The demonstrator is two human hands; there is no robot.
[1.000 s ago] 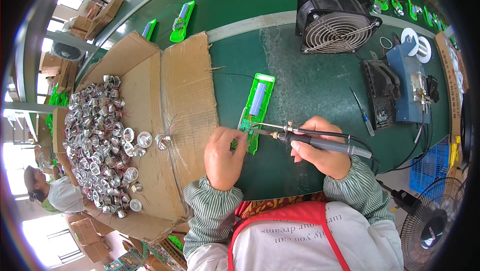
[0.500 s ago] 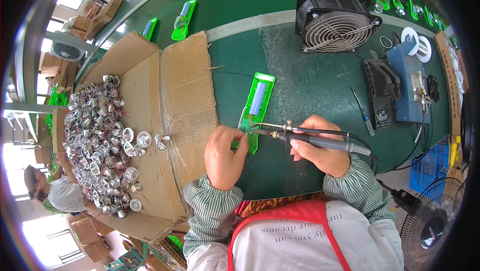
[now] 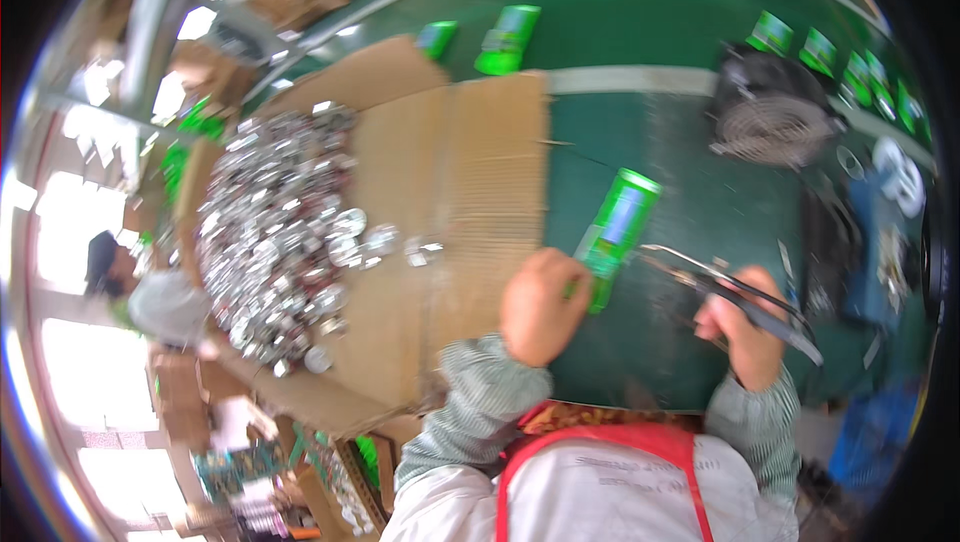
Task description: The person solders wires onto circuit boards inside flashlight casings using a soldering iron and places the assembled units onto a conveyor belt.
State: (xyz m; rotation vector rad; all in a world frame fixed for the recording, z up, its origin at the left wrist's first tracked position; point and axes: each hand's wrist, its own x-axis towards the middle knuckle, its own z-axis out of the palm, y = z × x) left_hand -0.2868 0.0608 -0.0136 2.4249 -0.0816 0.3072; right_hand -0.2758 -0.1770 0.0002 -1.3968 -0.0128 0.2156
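Note:
On the green work table lies an open green plastic housing (image 3: 606, 260) with a blue cylindrical battery (image 3: 627, 210) in its upper part. My left hand (image 3: 541, 310) is curled at the housing's lower left edge, fingers closed; what they pinch is blurred. My right hand (image 3: 752, 332) grips a soldering iron (image 3: 788, 335) with a thin metal feed tube running alongside. The iron's tip points left and stands apart from the housing, just to its right. Motion smears the whole picture, so the circuit board cannot be made out.
Left of my hands, a cardboard box (image 3: 495, 162) holds a heap of silvery reflector cups (image 3: 285, 232). A black fan with a round grille (image 3: 775, 127) stands at the back right, near a blue machine (image 3: 880, 252). More green housings (image 3: 508, 40) lie along the far strip.
The view has swung, shifting the scene rightward in the picture. My right hand has drawn the soldering iron's tip away from the housing; my left hand stays at its lower edge.

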